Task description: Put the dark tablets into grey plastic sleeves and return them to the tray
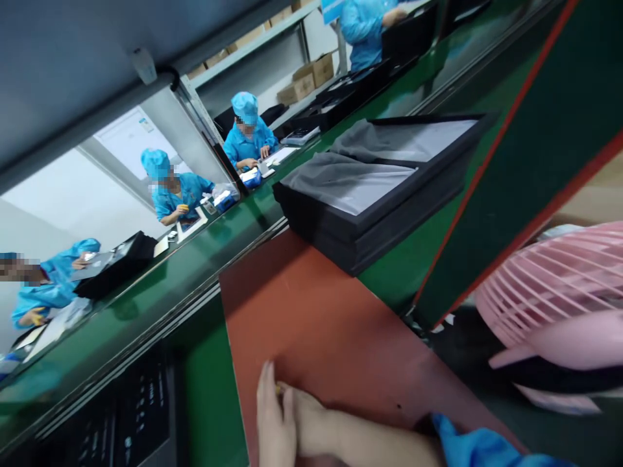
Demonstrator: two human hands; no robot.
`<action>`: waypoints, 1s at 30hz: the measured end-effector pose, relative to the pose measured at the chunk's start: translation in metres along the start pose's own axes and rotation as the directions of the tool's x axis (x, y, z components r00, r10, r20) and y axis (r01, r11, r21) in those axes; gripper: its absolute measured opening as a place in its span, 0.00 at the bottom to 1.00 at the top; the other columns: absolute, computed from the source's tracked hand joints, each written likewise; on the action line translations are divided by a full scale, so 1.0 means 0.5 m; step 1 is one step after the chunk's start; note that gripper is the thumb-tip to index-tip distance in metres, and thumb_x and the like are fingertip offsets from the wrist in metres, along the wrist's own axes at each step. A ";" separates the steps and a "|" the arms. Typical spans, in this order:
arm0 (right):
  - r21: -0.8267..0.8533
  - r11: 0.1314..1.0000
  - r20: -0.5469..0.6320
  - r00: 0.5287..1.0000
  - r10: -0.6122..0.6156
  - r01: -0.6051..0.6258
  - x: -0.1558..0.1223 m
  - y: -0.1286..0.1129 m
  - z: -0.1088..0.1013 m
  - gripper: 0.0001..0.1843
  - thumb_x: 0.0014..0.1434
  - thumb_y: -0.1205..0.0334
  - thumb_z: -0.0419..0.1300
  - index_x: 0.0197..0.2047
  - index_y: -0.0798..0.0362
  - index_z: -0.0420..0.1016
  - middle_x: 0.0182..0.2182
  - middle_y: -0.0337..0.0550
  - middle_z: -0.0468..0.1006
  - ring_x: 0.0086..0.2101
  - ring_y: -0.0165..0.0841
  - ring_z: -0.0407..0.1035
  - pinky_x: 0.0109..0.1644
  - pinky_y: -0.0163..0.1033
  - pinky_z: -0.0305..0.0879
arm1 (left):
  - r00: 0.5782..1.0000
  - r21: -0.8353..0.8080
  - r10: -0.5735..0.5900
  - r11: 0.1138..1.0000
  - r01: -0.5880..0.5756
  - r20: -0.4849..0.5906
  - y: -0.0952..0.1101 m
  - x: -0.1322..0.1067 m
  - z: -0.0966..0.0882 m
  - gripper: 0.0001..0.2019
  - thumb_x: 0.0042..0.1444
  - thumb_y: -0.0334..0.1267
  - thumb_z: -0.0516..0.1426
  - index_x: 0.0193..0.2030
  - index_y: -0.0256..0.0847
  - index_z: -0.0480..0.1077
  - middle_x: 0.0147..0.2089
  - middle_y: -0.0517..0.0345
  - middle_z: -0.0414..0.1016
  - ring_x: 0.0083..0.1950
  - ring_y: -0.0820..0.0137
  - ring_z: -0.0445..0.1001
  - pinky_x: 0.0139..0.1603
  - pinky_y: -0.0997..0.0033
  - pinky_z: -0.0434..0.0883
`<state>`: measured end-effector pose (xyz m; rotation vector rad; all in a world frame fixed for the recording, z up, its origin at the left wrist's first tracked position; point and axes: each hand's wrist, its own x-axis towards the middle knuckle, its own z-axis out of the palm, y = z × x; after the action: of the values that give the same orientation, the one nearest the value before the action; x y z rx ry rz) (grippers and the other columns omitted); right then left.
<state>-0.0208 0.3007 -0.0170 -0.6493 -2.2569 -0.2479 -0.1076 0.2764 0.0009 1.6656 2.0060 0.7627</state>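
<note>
My left hand comes up from the bottom edge and lies on a red-brown mat, fingers stretched out together. My right hand reaches in from the right on a bare forearm with a blue sleeve. Its fingers are curled and pressed against the left hand. A tiny yellowish thing shows between the two hands; I cannot make out what it is.
A stack of black trays holding grey cloths stands on the green conveyor belt beyond the mat. A pink fan is at the right. A black panel is at lower left. Several co-workers in blue suits sit across the belt.
</note>
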 end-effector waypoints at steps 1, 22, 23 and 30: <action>0.074 0.997 0.064 0.998 0.017 -0.021 0.005 -0.002 -0.005 0.25 0.59 0.49 0.47 0.37 0.62 0.75 0.42 0.48 0.75 0.42 0.28 0.67 0.48 0.36 0.64 | 0.985 0.091 -0.034 0.995 0.049 -0.166 -0.052 -0.039 -0.003 0.27 0.56 0.41 0.44 0.59 0.27 0.57 0.63 0.37 0.53 0.65 0.58 0.50 0.64 0.56 0.52; -0.597 0.445 -0.106 0.616 0.780 -0.667 -0.210 0.217 -0.156 0.32 0.58 0.48 0.45 0.50 0.70 0.65 0.47 0.70 0.67 0.50 0.55 0.57 0.50 0.52 0.55 | 0.865 0.291 -0.091 0.920 0.262 -0.493 -0.088 -0.231 0.010 0.25 0.59 0.40 0.40 0.55 0.21 0.61 0.53 0.29 0.64 0.51 0.51 0.64 0.52 0.49 0.63; -0.595 0.451 -0.099 0.618 0.780 -0.665 -0.211 0.219 -0.155 0.32 0.58 0.48 0.44 0.50 0.70 0.65 0.46 0.70 0.67 0.50 0.54 0.58 0.50 0.52 0.55 | 0.859 0.278 -0.098 0.923 0.268 -0.503 -0.084 -0.235 0.010 0.25 0.59 0.40 0.40 0.55 0.22 0.61 0.53 0.30 0.64 0.52 0.51 0.64 0.52 0.50 0.63; -0.583 0.468 -0.055 0.607 0.793 -0.664 -0.204 0.222 -0.155 0.32 0.59 0.49 0.44 0.50 0.73 0.63 0.46 0.73 0.67 0.48 0.55 0.58 0.50 0.52 0.52 | 0.820 0.153 -0.159 0.946 0.286 -0.550 -0.085 -0.251 0.003 0.23 0.55 0.42 0.41 0.55 0.43 0.62 0.51 0.43 0.69 0.54 0.50 0.66 0.54 0.50 0.63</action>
<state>0.1448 0.3285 -0.0396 -2.0068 -1.8429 -0.4043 -0.1143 0.1476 -0.0311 1.3873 2.7136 1.0219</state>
